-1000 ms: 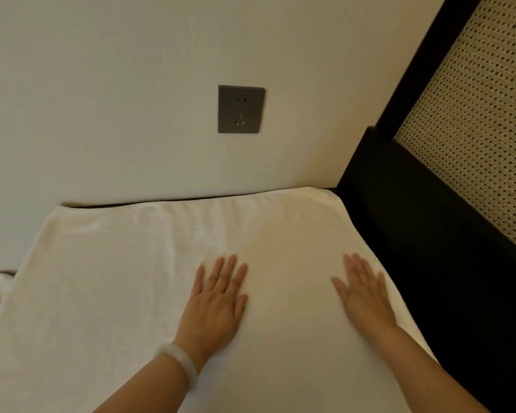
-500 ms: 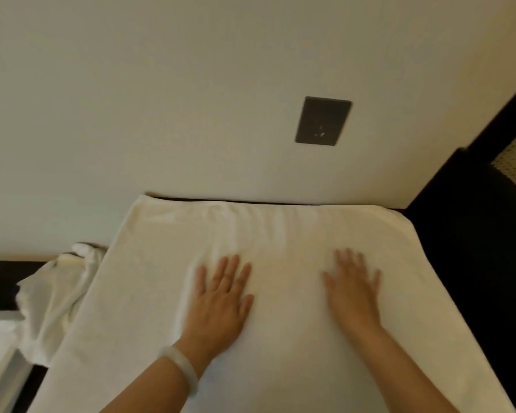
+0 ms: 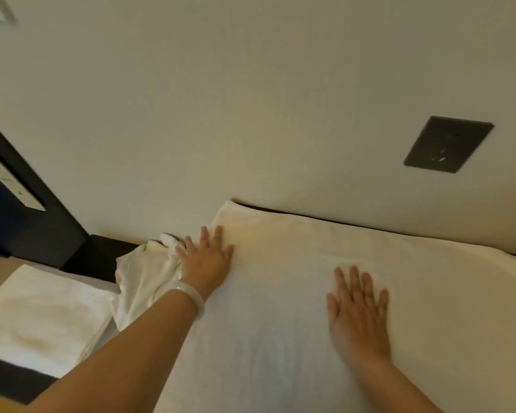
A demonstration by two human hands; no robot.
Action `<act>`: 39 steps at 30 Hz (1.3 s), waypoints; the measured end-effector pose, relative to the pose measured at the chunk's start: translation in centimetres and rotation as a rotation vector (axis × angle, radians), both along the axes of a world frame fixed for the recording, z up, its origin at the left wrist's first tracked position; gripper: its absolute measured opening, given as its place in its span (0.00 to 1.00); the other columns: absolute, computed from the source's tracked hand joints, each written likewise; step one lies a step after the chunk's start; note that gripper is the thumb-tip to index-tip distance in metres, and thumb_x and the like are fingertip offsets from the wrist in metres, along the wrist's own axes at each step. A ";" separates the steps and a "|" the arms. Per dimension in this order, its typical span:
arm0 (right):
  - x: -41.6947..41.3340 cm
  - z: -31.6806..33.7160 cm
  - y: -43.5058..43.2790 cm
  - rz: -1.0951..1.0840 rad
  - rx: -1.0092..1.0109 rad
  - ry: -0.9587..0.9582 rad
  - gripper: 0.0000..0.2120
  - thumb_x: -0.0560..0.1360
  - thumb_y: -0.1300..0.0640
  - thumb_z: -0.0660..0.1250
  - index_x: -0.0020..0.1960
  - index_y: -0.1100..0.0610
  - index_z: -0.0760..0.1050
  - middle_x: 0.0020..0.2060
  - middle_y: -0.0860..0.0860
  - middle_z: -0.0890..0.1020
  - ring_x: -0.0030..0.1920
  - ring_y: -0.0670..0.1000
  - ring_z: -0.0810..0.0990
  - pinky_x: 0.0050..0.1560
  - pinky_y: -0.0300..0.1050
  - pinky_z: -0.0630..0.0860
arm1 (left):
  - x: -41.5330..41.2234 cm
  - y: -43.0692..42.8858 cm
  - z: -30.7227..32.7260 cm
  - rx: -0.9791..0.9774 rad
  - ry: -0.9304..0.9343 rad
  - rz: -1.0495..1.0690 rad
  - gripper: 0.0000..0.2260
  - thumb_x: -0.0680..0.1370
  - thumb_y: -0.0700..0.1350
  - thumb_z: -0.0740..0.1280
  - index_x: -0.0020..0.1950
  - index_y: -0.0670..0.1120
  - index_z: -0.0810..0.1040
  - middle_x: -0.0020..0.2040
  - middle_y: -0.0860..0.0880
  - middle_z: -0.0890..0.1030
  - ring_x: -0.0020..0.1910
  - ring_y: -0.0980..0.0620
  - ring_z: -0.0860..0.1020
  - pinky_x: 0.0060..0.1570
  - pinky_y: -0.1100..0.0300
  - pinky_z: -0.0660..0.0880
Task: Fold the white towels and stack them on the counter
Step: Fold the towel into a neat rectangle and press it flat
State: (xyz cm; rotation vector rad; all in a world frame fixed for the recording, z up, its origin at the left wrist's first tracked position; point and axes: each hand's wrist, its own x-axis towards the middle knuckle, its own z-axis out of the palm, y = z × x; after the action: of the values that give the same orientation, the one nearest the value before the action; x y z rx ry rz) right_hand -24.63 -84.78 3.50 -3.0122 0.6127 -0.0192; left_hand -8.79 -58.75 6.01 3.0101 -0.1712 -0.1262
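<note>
A white towel (image 3: pixel 280 338) lies spread flat on a dark counter (image 3: pixel 102 251), its far edge against a cream wall (image 3: pixel 251 99). My left hand (image 3: pixel 204 260) rests palm down near the towel's far left corner, fingers straight and slightly spread, holding nothing; a pale bangle (image 3: pixel 188 296) circles that wrist. My right hand (image 3: pixel 358 317) lies palm down on the towel to the right of its middle, fingers straight and close together, also holding nothing. Just off the towel's left edge sits a crumpled cloth (image 3: pixel 143 278), touching my left hand's outer fingers. Further left of the towel is a stack (image 3: pixel 42 308) of folded white towels. Above the towel's right part, a dark socket (image 3: pixel 449 144) is set in the wall.
</note>
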 end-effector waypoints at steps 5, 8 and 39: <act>0.2 0.1 -0.1 0.016 0.003 -0.018 0.29 0.78 0.43 0.48 0.75 0.53 0.68 0.74 0.55 0.68 0.73 0.59 0.68 0.72 0.64 0.55 | -2.0 -5.0 -0.2 -0.003 -0.087 -0.730 0.30 0.80 0.63 0.36 0.80 0.56 0.54 0.81 0.52 0.52 0.79 0.49 0.51 0.74 0.37 0.46; 0.0 0.0 -0.1 0.014 -0.006 0.005 0.31 0.79 0.42 0.43 0.78 0.51 0.63 0.77 0.53 0.63 0.76 0.57 0.62 0.74 0.63 0.52 | 0.9 -4.3 -0.9 0.034 -0.029 -0.608 0.32 0.82 0.63 0.36 0.77 0.52 0.65 0.77 0.48 0.64 0.75 0.44 0.65 0.67 0.30 0.61; -10.3 1.0 -0.8 -0.005 -0.014 0.006 0.27 0.79 0.47 0.51 0.74 0.56 0.69 0.73 0.57 0.70 0.73 0.59 0.69 0.70 0.61 0.54 | -20.9 -11.1 -0.6 -0.195 -0.114 -0.646 0.25 0.80 0.54 0.53 0.73 0.45 0.72 0.74 0.43 0.70 0.73 0.42 0.68 0.69 0.38 0.58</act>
State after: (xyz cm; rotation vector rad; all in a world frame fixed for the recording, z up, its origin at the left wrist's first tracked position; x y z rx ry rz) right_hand -34.95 -85.60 4.50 -3.0255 0.6238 -0.0147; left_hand -29.64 -69.82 5.43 2.6514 -1.0878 0.0068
